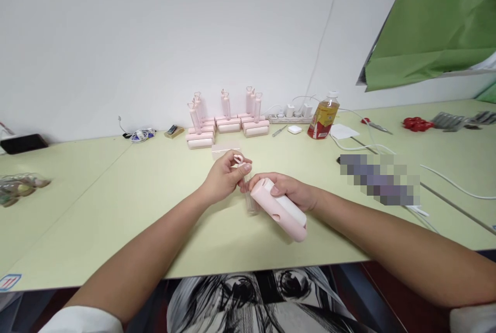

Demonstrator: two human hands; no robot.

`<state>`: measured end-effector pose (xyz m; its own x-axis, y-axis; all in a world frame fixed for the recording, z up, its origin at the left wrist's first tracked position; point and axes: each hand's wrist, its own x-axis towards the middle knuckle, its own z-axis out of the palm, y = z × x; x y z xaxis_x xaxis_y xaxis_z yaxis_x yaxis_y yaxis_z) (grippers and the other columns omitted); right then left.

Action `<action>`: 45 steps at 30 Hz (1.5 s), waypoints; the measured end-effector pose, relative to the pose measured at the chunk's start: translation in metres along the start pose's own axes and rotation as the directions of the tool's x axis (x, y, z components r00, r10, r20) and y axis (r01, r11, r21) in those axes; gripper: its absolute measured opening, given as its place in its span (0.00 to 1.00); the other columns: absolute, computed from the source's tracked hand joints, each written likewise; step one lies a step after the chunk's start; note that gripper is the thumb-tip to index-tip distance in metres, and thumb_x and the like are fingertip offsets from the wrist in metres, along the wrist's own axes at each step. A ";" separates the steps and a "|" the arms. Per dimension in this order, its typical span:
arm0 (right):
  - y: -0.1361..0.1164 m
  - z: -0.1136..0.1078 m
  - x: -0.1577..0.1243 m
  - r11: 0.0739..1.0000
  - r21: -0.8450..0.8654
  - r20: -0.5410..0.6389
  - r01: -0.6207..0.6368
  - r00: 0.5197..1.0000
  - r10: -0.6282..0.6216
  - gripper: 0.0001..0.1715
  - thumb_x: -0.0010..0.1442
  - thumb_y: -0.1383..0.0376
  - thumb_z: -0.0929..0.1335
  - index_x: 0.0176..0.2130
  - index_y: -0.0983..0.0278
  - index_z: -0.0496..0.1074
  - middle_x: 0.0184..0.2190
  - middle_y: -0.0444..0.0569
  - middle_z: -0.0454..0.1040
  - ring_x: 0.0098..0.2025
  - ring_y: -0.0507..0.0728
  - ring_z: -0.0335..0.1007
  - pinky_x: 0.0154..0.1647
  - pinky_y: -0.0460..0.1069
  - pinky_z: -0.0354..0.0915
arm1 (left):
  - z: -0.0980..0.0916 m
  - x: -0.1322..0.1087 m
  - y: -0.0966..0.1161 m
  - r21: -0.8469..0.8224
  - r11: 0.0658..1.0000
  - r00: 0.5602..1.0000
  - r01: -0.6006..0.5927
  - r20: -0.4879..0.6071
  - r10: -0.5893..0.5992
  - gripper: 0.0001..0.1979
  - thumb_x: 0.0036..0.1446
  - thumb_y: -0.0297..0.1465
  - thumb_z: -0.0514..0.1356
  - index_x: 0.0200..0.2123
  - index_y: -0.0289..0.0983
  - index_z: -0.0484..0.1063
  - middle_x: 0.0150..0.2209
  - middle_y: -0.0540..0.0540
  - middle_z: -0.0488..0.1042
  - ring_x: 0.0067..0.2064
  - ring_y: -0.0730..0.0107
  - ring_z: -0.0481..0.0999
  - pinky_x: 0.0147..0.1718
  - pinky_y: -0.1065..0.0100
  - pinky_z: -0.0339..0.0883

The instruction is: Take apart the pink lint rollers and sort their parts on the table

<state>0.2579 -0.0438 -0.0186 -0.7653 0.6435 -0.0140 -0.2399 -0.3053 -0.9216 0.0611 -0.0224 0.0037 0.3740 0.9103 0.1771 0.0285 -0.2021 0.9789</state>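
My right hand (291, 192) grips a pink lint roller body (279, 210), its white roll showing under the fingers and its end tilted toward me. My left hand (225, 176) pinches a small pink handle piece (239, 159) with a heart-shaped loop just above the roller's near end. A clear plastic part (251, 204) hangs between the two hands. Both hands hover over the pale green table (155, 209).
Several finished pink lint rollers (227, 119) stand in rows at the back. Nearby are a power strip (290, 115), a yellow bottle (323, 116), white cables (445, 180), red scissors (416, 124), a bag of parts (19, 187) at left and a black box (24, 143).
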 end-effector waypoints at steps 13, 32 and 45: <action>-0.013 -0.006 -0.001 0.963 -0.087 -0.396 0.255 0.878 -0.268 0.25 0.48 0.59 0.69 0.47 0.61 0.68 0.36 0.53 0.78 0.28 0.56 0.71 0.27 0.50 0.67 | -0.008 0.003 -0.011 -0.216 0.959 0.983 0.185 0.030 -0.183 0.22 0.51 0.48 0.64 0.34 0.38 0.61 0.34 0.49 0.73 0.25 0.74 0.76 0.15 0.76 0.63; -0.008 -0.005 0.000 0.887 -0.435 -0.410 0.154 0.843 -0.348 0.26 0.45 0.62 0.72 0.47 0.62 0.75 0.52 0.52 0.71 0.31 0.54 0.68 0.29 0.50 0.63 | -0.014 0.005 -0.010 -0.219 0.947 0.962 0.237 0.186 -0.198 0.21 0.52 0.48 0.63 0.40 0.37 0.70 0.28 0.52 0.67 0.17 0.85 0.52 0.16 0.75 0.40; -0.031 -0.018 -0.008 0.839 -0.538 -0.572 -0.076 0.764 -0.298 0.10 0.50 0.59 0.69 0.33 0.61 0.69 0.26 0.44 0.71 0.24 0.54 0.63 0.26 0.49 0.59 | -0.028 0.006 -0.007 0.100 0.988 0.986 0.116 0.106 -0.126 0.23 0.52 0.51 0.62 0.30 0.34 0.70 0.21 0.55 0.56 0.19 0.83 0.49 0.18 0.74 0.40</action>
<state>0.2819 -0.0265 0.0031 -0.1718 0.9842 0.0420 0.1784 0.0730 -0.9813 0.0375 -0.0059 0.0004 0.4634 0.8853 0.0402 0.1646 -0.1306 0.9777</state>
